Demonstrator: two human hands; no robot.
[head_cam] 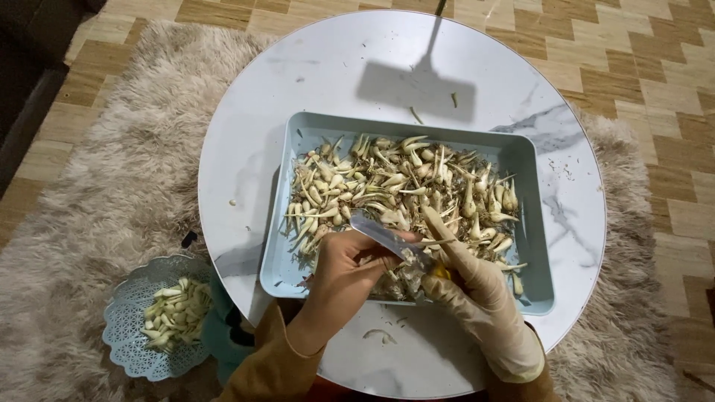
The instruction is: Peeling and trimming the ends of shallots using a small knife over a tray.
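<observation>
I see pale, slender bulbs (402, 186) with stringy roots heaped in a light blue rectangular tray (536, 223) on the round white marble-look desk (246, 164). My gloved right hand (477, 290) has its grip closed on a knife (387, 238) with a shiny blade; my bare left hand (346, 272) pinches one bulb against it. A lacy blue bowl (123, 320) of trimmed pieces sits on the shaggy beige rug (97, 193) over patterned wood flooring

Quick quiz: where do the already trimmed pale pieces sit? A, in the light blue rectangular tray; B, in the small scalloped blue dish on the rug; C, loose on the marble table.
B: the trimmed pieces lie piled in the scalloped blue dish on the shaggy rug.
</observation>
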